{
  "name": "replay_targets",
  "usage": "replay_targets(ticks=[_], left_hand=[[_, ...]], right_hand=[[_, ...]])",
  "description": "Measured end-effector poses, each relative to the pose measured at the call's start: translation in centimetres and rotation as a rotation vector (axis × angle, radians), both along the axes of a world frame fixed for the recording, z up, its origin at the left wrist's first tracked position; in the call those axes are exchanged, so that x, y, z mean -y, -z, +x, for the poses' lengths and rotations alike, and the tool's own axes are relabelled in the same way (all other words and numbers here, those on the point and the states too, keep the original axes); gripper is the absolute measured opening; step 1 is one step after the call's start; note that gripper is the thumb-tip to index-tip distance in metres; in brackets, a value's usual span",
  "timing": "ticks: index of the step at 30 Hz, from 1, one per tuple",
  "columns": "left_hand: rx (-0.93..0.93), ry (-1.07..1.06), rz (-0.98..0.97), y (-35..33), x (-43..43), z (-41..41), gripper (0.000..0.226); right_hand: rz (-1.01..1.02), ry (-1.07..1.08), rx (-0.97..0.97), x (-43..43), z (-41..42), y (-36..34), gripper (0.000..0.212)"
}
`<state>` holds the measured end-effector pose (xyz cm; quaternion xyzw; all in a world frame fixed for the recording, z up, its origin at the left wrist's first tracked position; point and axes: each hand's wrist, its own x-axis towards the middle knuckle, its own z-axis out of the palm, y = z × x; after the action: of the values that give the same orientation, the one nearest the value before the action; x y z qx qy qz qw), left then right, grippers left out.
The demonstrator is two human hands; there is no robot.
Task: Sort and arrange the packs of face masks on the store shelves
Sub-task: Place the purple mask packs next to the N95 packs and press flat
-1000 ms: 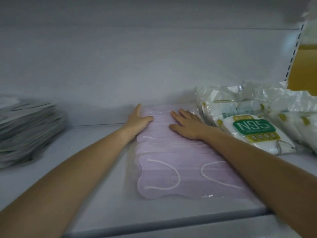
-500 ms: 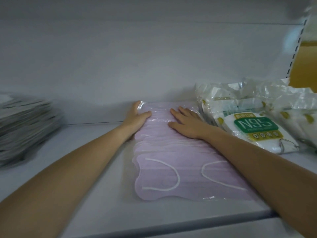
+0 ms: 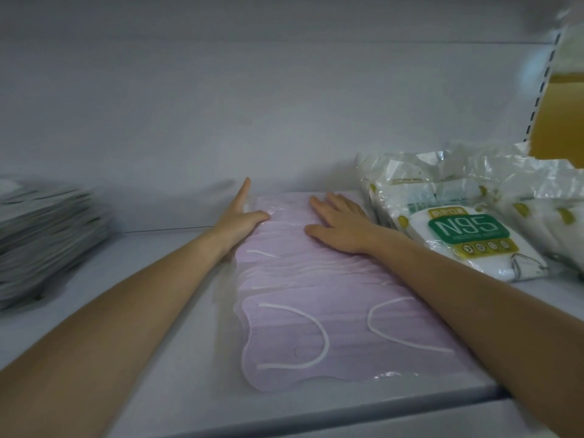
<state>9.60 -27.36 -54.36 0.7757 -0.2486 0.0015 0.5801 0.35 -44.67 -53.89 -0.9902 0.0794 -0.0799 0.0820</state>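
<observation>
Head view: left hand (image 3: pixel 240 220) and right hand (image 3: pixel 343 227) are flattening the pink pack (image 3: pixel 316 314), fingers (image 3: pixel 331 204) straight; next, probably aligning it with the N95 pack (image 3: pixel 467 241).

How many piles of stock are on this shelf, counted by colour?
Lilac mask pack: 1
White N95 mask pile: 1
Grey stack, too blurred to identify: 1
Total: 3

Dim white shelf (image 3: pixel 132 248) against a plain white back panel (image 3: pixel 284 105).
</observation>
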Motion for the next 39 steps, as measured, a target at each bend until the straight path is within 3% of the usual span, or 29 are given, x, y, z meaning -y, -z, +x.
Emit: replay_targets(ticks=[6, 8, 11, 13, 15, 18, 20, 23, 27, 31, 39], left_hand=[[-0.013, 0.068, 0.060, -0.4, 0.5, -0.7, 0.063], [0.066, -0.024, 0.126, -0.7, 0.3, -0.3, 0.058], [0.256, -0.177, 0.564, -0.7, 0.2, -0.1, 0.058], [0.296, -0.105, 0.805, -0.5, 0.7, -0.7, 0.063], [0.385, -0.069, 0.919, -0.4, 1.2, -1.2, 0.070], [0.426, 0.001, 0.939, -0.6, 1.8, -1.2, 0.071], [0.368, 0.080, 0.973, -0.6, 1.9, -1.4, 0.068], [0.411, 0.061, 0.909, -0.6, 1.9, -1.6, 0.064], [0.344, 0.108, 0.995, -0.9, 1.7, -1.9, 0.068], [0.386, 0.096, 1.001, -0.7, 1.5, -1.8, 0.071], [0.297, 0.115, 1.045, -0.9, 1.5, -2.5, 0.074]], right_hand=[[-0.053, 0.023, -0.047, 0.4, 0.0, -0.5, 0.064], [-0.039, 0.029, 0.002, 0.4, -0.1, -1.1, 0.066], [-0.035, 0.037, -0.070, 0.7, 0.2, -1.1, 0.069], [-0.069, 0.044, -0.178, 1.0, 0.4, -0.8, 0.071], [-0.082, 0.036, -0.151, 1.3, 0.3, -0.9, 0.073], [-0.066, 0.039, -0.070, 1.6, 0.6, -0.9, 0.072], [-0.057, 0.051, -0.143, 1.9, 1.1, -0.3, 0.074], [-0.084, 0.045, -0.138, 2.3, 1.5, -0.3, 0.079], [-0.039, 0.065, -0.118, 2.5, 1.4, -0.3, 0.075], [-0.019, 0.060, -0.172, 2.8, 1.7, -0.1, 0.082], [-0.009, 0.058, -0.164, 3.2, 1.9, 0.1, 0.088]])
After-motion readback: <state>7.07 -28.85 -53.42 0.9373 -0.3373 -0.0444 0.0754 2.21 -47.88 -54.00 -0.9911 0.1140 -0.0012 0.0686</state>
